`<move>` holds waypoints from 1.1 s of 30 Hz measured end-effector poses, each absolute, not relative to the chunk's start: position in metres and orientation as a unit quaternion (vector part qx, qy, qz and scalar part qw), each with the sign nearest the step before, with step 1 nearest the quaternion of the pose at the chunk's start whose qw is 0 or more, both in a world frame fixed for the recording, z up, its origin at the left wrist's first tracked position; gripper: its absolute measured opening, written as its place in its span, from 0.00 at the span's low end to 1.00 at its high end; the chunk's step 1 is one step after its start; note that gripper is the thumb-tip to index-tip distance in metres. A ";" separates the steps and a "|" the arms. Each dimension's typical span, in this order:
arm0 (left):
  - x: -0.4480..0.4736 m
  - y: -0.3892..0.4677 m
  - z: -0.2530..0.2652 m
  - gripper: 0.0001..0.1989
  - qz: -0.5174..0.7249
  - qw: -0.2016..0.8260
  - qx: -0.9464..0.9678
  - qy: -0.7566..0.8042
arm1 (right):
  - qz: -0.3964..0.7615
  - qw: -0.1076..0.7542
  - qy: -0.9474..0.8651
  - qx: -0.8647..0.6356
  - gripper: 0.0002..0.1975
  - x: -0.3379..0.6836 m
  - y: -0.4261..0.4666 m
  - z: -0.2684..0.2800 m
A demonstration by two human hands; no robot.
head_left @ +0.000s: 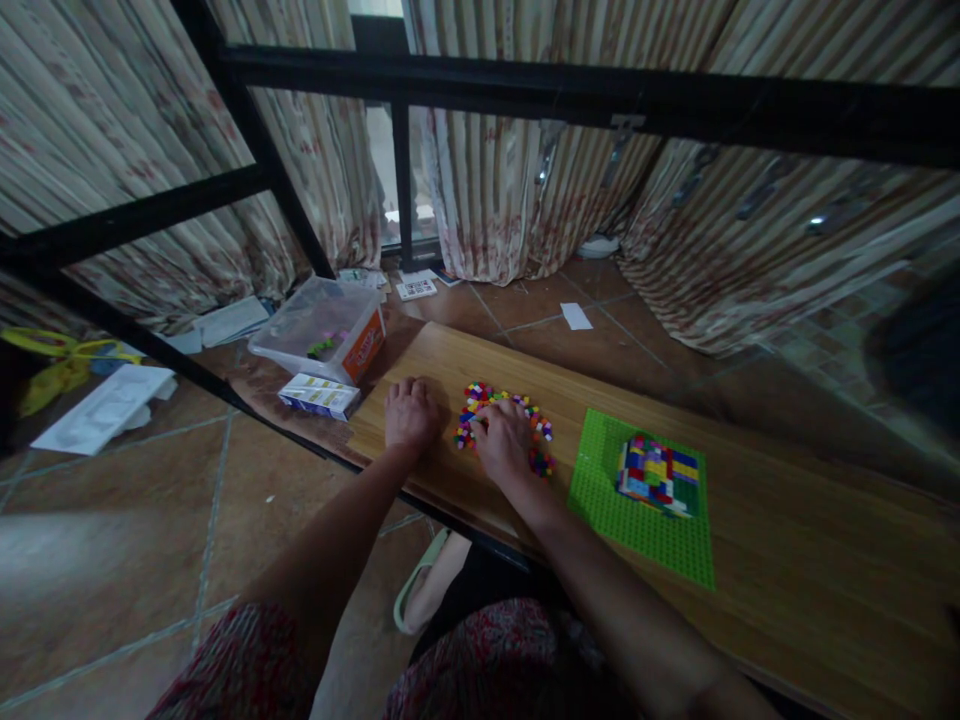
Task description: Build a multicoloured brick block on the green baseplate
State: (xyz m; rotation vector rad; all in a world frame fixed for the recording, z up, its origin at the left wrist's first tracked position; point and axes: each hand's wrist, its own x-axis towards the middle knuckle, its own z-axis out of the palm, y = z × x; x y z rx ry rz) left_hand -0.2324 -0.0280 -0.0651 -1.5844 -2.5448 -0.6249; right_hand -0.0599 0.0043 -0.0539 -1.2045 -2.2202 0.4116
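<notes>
The person's right hand (504, 437) is over the loose bricks (480, 392), fingers bent; cannot tell whether they pinch one. Left hand (411, 412) rests on the wooden tabletop (787, 530) beside them (fingers curled, grip unclear). Brick build (654, 475) sits rightward on green baseplate (600, 500).

Small toy building bricks (474, 392) are lying loose in a spread-out heap on the wooden tabletop (795, 530), showing red, yellow, orange, white, blue, purple and green; part of the heap is staying hidden. At the heap's four o'clock, a lime-green studded baseplate (596, 475) is lying flat. A low, blocky brick model (649, 475) is sitting on it, toward two o'clock from its centre, showing mixed colours, with yellow and blue strips running along its three-o'clock side.
</notes>
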 end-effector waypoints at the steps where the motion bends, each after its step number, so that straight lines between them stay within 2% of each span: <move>1: -0.233 -0.028 -0.065 0.19 -0.203 0.042 -0.517 -0.830 | 0.158 0.289 -0.831 -0.449 0.02 -0.059 0.003 -0.050; 5: -0.235 -0.027 -0.064 0.20 -0.199 0.052 -0.520 -0.829 | 0.210 0.320 -0.813 -0.438 0.03 -0.047 -0.007 -0.029; 10: -0.239 -0.024 -0.064 0.21 -0.202 0.058 -0.527 -0.824 | 0.342 0.374 -0.742 -0.438 0.07 -0.010 -0.031 -0.009; 16: -0.240 -0.024 -0.063 0.22 -0.183 0.070 -0.533 -0.823 | 0.424 0.404 -0.649 -0.485 0.11 0.055 -0.062 -0.021; 22: -0.242 -0.022 -0.064 0.21 -0.195 0.070 -0.540 -0.816 | 0.379 0.405 -0.635 -0.537 0.13 0.109 -0.066 -0.026; 28: -0.241 -0.023 -0.063 0.22 -0.178 0.072 -0.542 -0.818 | 0.260 0.411 -0.665 -0.566 0.13 0.149 -0.024 -0.004; 33: -0.240 -0.023 -0.062 0.22 -0.187 0.073 -0.538 -0.818 | 0.229 0.363 -0.698 -0.573 0.12 0.157 0.016 0.002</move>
